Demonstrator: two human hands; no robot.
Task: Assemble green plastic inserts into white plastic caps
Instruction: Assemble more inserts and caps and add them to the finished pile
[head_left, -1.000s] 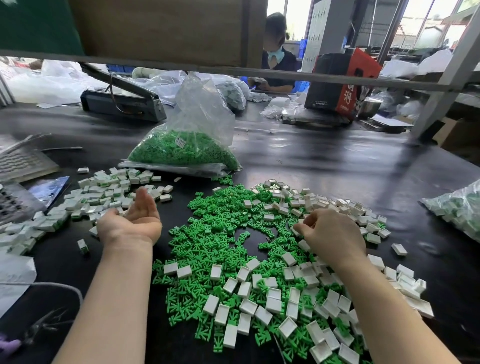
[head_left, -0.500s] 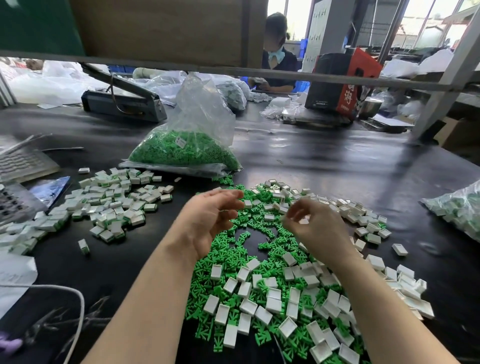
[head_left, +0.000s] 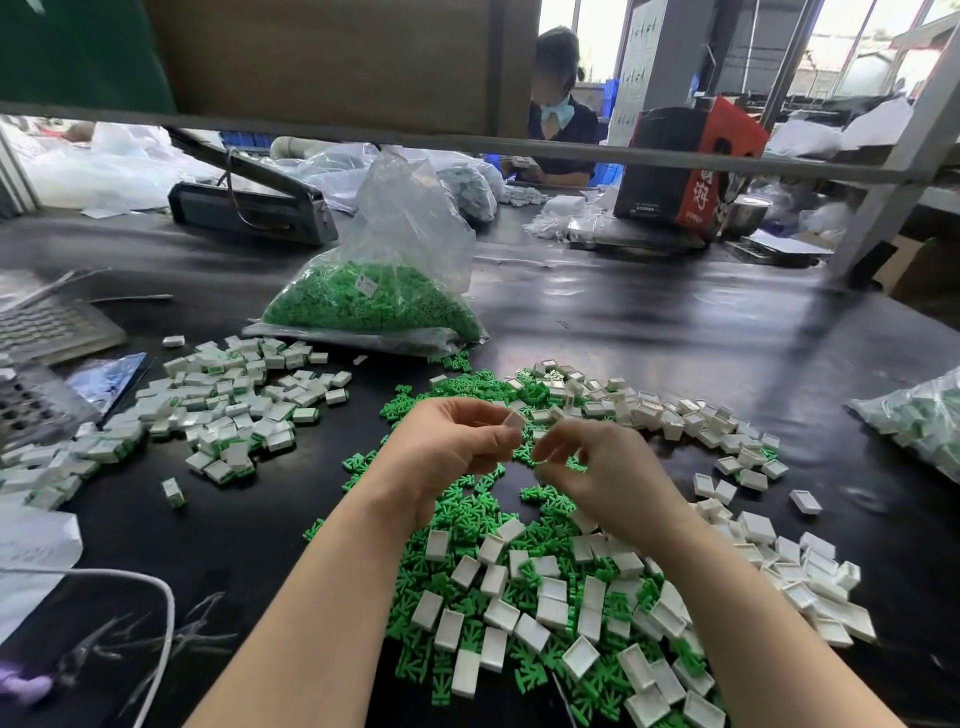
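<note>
Loose green inserts (head_left: 467, 509) lie in a heap on the black table (head_left: 649, 322), mixed with empty white caps (head_left: 649, 410). Both hands are raised together just above this heap. My left hand (head_left: 447, 452) pinches one white cap (head_left: 514, 420) between thumb and forefinger. My right hand (head_left: 602, 473) is just right of it, thumb and forefinger curled toward the cap with a small gap. Whether anything sits between those fingertips does not show. A pile of caps with green inserts in them (head_left: 228, 405) lies to the left.
A clear bag of green inserts (head_left: 374, 306) stands behind the heap, and another bag (head_left: 924, 421) lies at the right edge. A heat sealer (head_left: 249, 208), a red-black box (head_left: 691, 166) and a seated person (head_left: 558, 135) are at the back. A white cable (head_left: 166, 623) loops at front left.
My left hand swung from the left pile to the middle. My right hand rose from the caps with one, and the cap now sits in my left fingers.
</note>
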